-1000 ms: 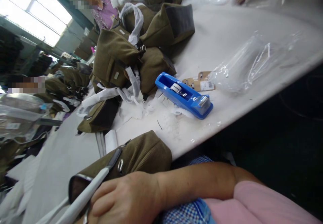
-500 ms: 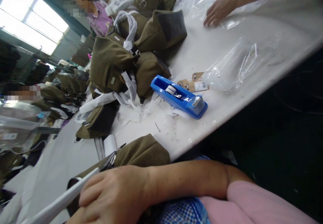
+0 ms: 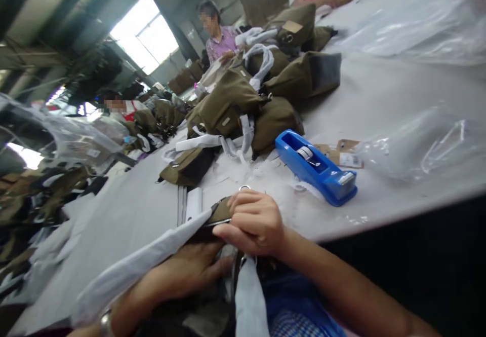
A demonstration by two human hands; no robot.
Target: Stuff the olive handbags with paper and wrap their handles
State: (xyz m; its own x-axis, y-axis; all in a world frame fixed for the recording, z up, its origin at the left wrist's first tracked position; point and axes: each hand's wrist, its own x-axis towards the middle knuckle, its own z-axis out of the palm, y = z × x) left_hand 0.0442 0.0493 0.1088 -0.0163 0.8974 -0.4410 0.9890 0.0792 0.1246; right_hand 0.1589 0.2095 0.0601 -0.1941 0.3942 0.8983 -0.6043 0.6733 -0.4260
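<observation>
An olive bag (image 3: pixel 222 210) with a zip and white-wrapped straps is close to my body at the bottom centre. My right hand (image 3: pixel 258 223) has its fingers curled round the bag's zipped edge, near a metal ring. Lower left, my left hand (image 3: pixel 190 271) reaches into the bag's opening, fingers extended and the tips hidden under the edge. One wrapped strap (image 3: pixel 152 261) runs along my left forearm; another wrapped strap (image 3: pixel 250 296) hangs below my right hand.
A blue tape dispenser (image 3: pixel 317 167) lies on the white table (image 3: pixel 391 88), beside brown tags (image 3: pixel 341 153) and clear plastic (image 3: pixel 410 144). Olive bags (image 3: pixel 231 104) are piled beyond. A person in a purple top (image 3: pixel 224 40) stands behind the pile; other people work farther back.
The view has shifted, showing more of the room. My right hand now grips the bag's edge, and my left hand shows at the opening. The co-worker's hand over the plastic has moved away.
</observation>
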